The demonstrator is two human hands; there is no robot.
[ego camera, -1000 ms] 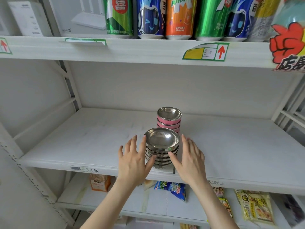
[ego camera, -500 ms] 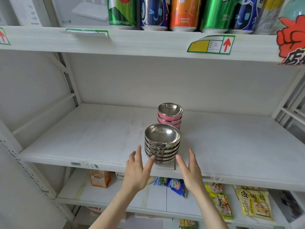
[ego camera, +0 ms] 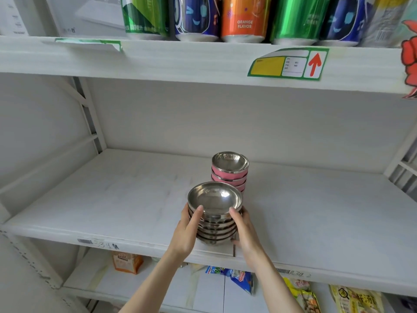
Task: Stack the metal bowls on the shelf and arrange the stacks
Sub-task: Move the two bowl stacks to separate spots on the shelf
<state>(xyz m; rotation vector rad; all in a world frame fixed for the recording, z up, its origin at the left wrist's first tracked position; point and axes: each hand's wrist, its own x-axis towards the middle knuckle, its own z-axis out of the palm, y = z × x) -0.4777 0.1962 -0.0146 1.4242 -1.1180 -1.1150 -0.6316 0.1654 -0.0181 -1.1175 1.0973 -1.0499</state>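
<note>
Both hands clamped on the silver bowl stack at the near edge of the shelf

Left hand (ego camera: 184,233) and right hand (ego camera: 247,233) each grip a side of the plain steel bowl stack (ego camera: 215,213) — thumbs on the top rim. It stands upright, bowls opening up, on the white shelf (ego camera: 101,199) near the front. Just behind and touching it, slightly right — the pink-banded stack (ego camera: 230,172), upright too. Soda cans (ego camera: 243,19) sit on the shelf above.

Cans (ego camera: 243,19) cropped at top; pink stack (ego camera: 230,175) base hidden behind silver stack (ego camera: 214,218).
</note>
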